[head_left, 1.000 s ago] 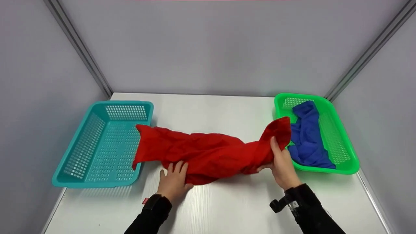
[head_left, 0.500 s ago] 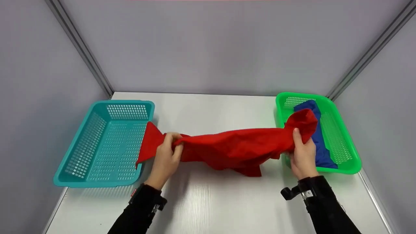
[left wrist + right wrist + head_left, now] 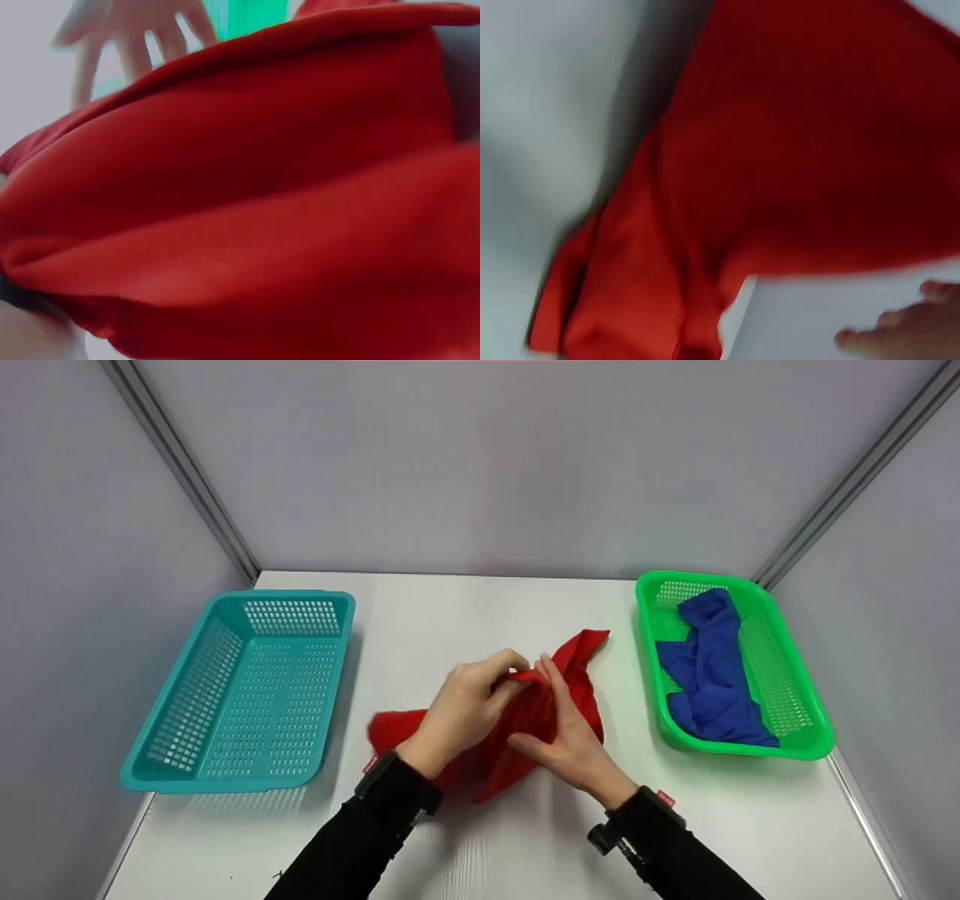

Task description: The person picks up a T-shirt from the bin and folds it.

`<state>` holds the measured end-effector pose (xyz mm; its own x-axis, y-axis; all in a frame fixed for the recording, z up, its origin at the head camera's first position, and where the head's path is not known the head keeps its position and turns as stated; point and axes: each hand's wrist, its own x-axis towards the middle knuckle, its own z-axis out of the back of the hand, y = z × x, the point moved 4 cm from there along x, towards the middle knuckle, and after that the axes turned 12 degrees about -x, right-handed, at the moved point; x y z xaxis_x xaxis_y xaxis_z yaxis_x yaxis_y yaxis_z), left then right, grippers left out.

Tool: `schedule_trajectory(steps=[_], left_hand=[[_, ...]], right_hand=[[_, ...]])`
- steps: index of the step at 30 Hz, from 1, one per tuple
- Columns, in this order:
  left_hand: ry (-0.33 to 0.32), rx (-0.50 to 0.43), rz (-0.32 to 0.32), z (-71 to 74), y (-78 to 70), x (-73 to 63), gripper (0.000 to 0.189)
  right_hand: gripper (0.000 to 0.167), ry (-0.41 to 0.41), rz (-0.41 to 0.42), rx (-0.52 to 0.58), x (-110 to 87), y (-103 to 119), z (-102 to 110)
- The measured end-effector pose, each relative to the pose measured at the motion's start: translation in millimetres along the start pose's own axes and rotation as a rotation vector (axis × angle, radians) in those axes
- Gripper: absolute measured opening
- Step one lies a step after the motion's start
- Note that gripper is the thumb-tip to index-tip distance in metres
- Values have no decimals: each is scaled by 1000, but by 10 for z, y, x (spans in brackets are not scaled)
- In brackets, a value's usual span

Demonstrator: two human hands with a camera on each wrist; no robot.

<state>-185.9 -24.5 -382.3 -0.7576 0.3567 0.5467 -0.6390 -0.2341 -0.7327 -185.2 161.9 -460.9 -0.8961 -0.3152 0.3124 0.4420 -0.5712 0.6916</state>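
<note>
A crumpled red cloth [image 3: 529,720] is bunched at the middle of the table, one end trailing left and a pointed corner sticking out to the upper right. My left hand [image 3: 466,706] pinches its raised upper edge between thumb and fingers. Just right of it, my right hand [image 3: 574,746] lies along the cloth with straight fingers and the thumb spread away. In the left wrist view the red cloth [image 3: 247,165] fills most of the picture, with spread fingers [image 3: 129,52] behind its upper edge. The right wrist view shows the cloth [image 3: 795,142] hanging in folds.
A teal perforated basket [image 3: 142,769] stands at the left of the white table [image 3: 450,615]. At the right is a green basket [image 3: 814,720] with a crumpled blue cloth [image 3: 712,675] in it. Grey panels [image 3: 480,465] enclose the back and sides.
The red cloth, earlier stretched out between the baskets, is gathered at the centre. My right hand has come left from over the green basket and straightened its fingers; my left hand moved right.
</note>
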Motion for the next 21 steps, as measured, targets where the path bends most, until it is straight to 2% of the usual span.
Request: schedule_trajectory(steps=[1,3,5,7,10,12,15,17,21], left_hand=[[43,9,-13,-55,-25,16,7],[93,24,9,-94,-36,17,9],[162,66,99,-82,9,-13,20],[236,140,219,-33,107,-70,28],[300,267,388,87,321,-170,27],[279,347,452,195,454,-208,18],[194,442,504,410,590,-214,17],[134,505,501,570,625,-200,20],[-8,559,444,859,619,-165,16]], right_hand=[[81,-8,38,-30,29,62,-57],[49,-137,30,-83,94,89,-31],[28,-266,-27,-138,145,42,91],[26,-364,-74,-189,180,-25,265],[27,-432,-105,-248,209,-134,515],[25,-468,-71,-314,227,-179,649],[23,-496,-32,-384,255,-237,818],[24,-508,-43,-405,271,-269,937],[27,-482,-161,-354,272,-336,1194]])
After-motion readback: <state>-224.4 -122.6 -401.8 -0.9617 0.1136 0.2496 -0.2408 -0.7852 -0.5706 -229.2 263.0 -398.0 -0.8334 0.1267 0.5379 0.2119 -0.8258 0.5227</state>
